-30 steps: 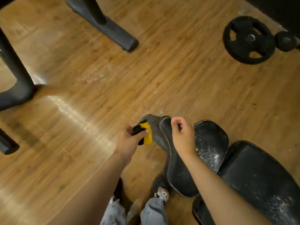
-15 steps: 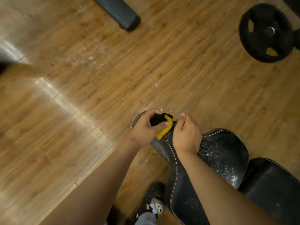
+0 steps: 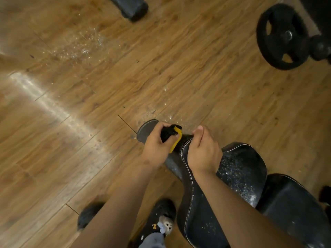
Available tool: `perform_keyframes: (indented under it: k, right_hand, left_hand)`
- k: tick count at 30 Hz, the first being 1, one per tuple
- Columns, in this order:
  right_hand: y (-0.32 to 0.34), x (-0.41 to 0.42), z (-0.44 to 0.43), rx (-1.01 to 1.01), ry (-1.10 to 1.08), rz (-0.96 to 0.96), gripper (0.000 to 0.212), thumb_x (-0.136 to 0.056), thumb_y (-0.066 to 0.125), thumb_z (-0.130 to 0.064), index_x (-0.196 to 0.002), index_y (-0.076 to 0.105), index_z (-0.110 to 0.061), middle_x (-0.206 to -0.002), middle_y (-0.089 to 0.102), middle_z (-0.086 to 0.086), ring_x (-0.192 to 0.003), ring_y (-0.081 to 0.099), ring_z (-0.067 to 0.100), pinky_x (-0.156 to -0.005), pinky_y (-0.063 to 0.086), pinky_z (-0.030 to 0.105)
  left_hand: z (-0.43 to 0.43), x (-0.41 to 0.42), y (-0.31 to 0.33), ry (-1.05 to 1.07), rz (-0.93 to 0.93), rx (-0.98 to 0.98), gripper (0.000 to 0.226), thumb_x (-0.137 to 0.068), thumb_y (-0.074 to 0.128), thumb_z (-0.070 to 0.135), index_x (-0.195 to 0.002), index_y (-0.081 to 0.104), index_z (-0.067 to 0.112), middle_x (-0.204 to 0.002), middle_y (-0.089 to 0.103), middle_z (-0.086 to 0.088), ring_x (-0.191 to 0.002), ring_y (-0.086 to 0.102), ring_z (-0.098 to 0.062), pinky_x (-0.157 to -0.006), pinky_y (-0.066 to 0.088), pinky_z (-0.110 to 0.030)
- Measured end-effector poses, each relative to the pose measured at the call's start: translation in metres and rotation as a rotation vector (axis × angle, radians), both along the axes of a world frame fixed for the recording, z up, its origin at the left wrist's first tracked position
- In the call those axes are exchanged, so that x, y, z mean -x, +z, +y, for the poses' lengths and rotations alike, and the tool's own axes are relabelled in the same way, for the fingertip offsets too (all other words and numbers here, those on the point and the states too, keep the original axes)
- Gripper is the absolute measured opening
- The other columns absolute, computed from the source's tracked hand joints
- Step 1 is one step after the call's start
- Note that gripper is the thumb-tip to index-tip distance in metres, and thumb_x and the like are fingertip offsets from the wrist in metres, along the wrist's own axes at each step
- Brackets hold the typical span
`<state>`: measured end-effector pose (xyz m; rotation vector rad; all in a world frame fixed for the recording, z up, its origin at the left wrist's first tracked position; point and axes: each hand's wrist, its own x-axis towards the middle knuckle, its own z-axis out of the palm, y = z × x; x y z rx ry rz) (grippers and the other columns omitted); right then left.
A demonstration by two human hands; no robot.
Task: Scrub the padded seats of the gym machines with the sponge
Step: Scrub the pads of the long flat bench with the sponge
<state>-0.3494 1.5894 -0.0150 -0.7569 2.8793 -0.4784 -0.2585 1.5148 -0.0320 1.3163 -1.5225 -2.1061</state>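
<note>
The wooden floor (image 3: 71, 140) spreads ahead of and to the left of both hands, with a patch of pale wet specks far ahead of the left one; the padded seat (image 3: 240, 169), black with white piping and dotted with glittering droplets or suds, runs back from under the right hand toward the person; a second black pad (image 3: 290, 208) lies behind and to the right of that hand; a weight plate (image 3: 283, 36) rests on the floor well ahead and to the right.

The right hand (image 3: 202, 151) is curled over the seat's narrow front end, gripping it; the left hand (image 3: 157, 147), just beside it, has its fingers wrapped round the sponge (image 3: 172, 136), yellow with a black face, pressed against the left side of that same front end.

The step in hand looks like scrubbing the seat's nose and side edge; to do it well, the right hand should brace the pad firmly so it does not swing; the left should turn the rough face onto the vinyl, work short firm strokes along the piping where grime collects, then move back over the speckled top, which appears largely unscrubbed.
</note>
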Motion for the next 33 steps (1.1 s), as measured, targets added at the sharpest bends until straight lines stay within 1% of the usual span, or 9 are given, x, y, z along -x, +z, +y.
perform_keyframes:
  k: [2,7,14,18,21,24,26,30,33]
  right_hand:
    - [0.001,0.000,-0.001,-0.007,-0.007,0.006,0.052,-0.096,0.020,-0.040,-0.096,0.066,-0.017,-0.088,0.068,0.003,-0.080,0.062,0.026,-0.060,0.028,0.029]
    - [0.003,-0.001,-0.002,-0.041,-0.042,-0.017,0.042,-0.102,0.027,-0.034,-0.095,0.064,-0.017,-0.087,0.067,0.004,-0.078,0.061,0.027,-0.059,0.025,0.030]
    - [0.004,-0.002,-0.002,-0.045,-0.037,-0.012,0.047,-0.100,0.023,-0.037,-0.095,0.065,-0.016,-0.087,0.067,0.003,-0.078,0.060,0.024,-0.059,0.026,0.030]
    - [0.003,-0.001,-0.002,-0.047,-0.037,-0.010,0.041,-0.102,0.028,-0.035,-0.097,0.065,-0.017,-0.090,0.068,0.002,-0.083,0.061,0.024,-0.060,0.029,0.031]
    - [0.001,-0.001,-0.003,-0.032,-0.026,-0.001,0.048,-0.100,0.023,-0.040,-0.097,0.065,-0.017,-0.090,0.068,0.003,-0.084,0.061,0.026,-0.060,0.030,0.032]
    - [0.002,-0.001,-0.002,-0.005,-0.019,-0.004,0.049,-0.100,0.023,-0.041,-0.097,0.065,-0.017,-0.091,0.069,0.002,-0.085,0.062,0.026,-0.061,0.035,0.032]
    - [0.002,0.000,-0.002,-0.002,-0.021,-0.010,0.044,-0.102,0.028,-0.038,-0.098,0.066,-0.017,-0.091,0.069,0.003,-0.086,0.062,0.025,-0.062,0.034,0.032]
    - [0.003,0.003,0.000,0.006,-0.011,-0.013,0.044,-0.103,0.028,-0.038,-0.098,0.068,-0.018,-0.093,0.070,0.004,-0.086,0.062,0.025,-0.063,0.031,0.031]
    - [0.002,0.004,0.001,0.018,0.009,-0.031,0.047,-0.103,0.028,-0.039,-0.097,0.069,-0.017,-0.096,0.070,0.004,-0.087,0.061,0.027,-0.064,0.030,0.032]
  left_hand:
    - [0.000,0.003,-0.014,0.019,-0.079,-0.042,0.014,-0.091,0.065,0.015,-0.098,0.054,0.011,-0.082,0.058,0.005,-0.080,0.056,-0.015,-0.071,0.046,-0.029]
    - [0.025,-0.015,0.014,0.181,-0.039,-0.025,0.012,-0.094,0.060,0.009,-0.102,0.052,0.013,-0.085,0.056,0.008,-0.070,0.053,0.007,-0.064,0.041,-0.011]
    - [0.064,-0.014,0.039,0.321,0.039,-0.081,0.024,-0.094,0.057,0.005,-0.108,0.049,0.022,-0.099,0.057,0.006,-0.088,0.055,0.004,-0.078,0.044,-0.011]
    - [0.058,-0.005,0.015,0.426,0.000,-0.124,0.020,-0.097,0.054,0.009,-0.109,0.045,0.022,-0.100,0.056,0.005,-0.087,0.053,0.001,-0.076,0.042,-0.010]
    - [0.063,-0.006,0.004,0.501,-0.033,-0.180,0.021,-0.099,0.050,0.009,-0.110,0.042,0.024,-0.099,0.051,0.006,-0.085,0.050,-0.002,-0.071,0.040,-0.008]
    - [0.080,-0.009,0.014,0.513,0.017,-0.185,0.027,-0.099,0.048,0.009,-0.106,0.038,0.033,-0.103,0.048,0.007,-0.082,0.049,0.010,-0.071,0.040,-0.003]
    - [0.098,-0.010,0.023,0.519,0.071,-0.195,0.032,-0.098,0.049,0.008,-0.107,0.036,0.037,-0.104,0.048,0.009,-0.082,0.049,0.014,-0.073,0.042,-0.006]
    - [0.120,-0.004,0.026,0.553,0.133,-0.111,0.038,-0.097,0.051,0.006,-0.108,0.036,0.038,-0.111,0.050,0.004,-0.096,0.052,0.000,-0.080,0.046,-0.018]
    - [0.123,-0.001,0.013,0.590,0.172,-0.029,0.034,-0.098,0.051,0.009,-0.110,0.036,0.037,-0.113,0.050,-0.002,-0.099,0.053,-0.007,-0.082,0.046,-0.019]
